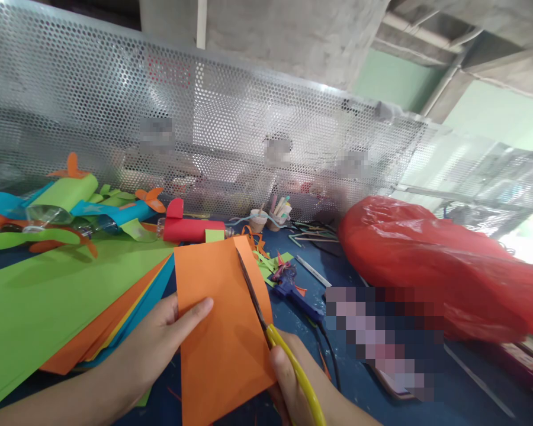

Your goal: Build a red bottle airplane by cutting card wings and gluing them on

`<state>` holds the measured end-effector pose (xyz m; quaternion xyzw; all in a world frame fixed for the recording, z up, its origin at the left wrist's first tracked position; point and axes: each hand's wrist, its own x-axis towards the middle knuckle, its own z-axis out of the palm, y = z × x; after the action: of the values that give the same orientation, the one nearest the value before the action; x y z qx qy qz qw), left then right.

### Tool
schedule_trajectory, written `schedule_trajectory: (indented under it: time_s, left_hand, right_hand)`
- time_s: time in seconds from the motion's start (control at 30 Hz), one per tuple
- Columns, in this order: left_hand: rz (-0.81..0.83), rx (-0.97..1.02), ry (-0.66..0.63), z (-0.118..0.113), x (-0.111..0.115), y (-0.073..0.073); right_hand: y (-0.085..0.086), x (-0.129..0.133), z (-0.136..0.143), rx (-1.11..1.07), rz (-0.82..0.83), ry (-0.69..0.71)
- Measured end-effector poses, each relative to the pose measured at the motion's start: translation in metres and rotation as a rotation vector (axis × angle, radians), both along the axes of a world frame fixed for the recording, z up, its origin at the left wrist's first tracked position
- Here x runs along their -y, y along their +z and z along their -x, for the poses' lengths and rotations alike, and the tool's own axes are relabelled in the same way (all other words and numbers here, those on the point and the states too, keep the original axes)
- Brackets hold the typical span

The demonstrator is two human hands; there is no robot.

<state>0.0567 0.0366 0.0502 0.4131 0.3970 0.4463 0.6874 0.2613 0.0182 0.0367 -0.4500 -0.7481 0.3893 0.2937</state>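
Observation:
An orange sheet (217, 331) is held up near the middle of the view. My left hand (177, 325) grips its left edge, thumb on the front and fingers hidden behind. My right hand (293, 367) is closed round the yellow handles of a pair of scissors (308, 390). The dark blades lie over the sheet's right part, pointing up and left, and a narrow strip stands partly separated at the top right. Below the sheet, some fingers of my right hand are hidden.
Green sheets (71, 296) lie over orange and blue ones at left. Coloured bottle models, including a red one (190, 229), stand behind. A blue glue gun (299, 302) with a cord, paper scraps, cups (258, 220) and a red plastic bag (426, 266) are rightward.

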Motion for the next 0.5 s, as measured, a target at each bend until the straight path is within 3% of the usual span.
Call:
schedule_trajectory:
  time_s: [0.27,0.5]
  left_hand:
    - [0.063,0.074,-0.035,0.0005,-0.0012,0.0071]
    - [0.071,0.033,0.084,0.0015,-0.0062,0.0076]
  right_hand:
    - [-0.0015,-0.0001,0.0012,0.008,-0.044,-0.008]
    - [-0.0054,0.0002,-0.0001,-0.005,-0.044,0.04]
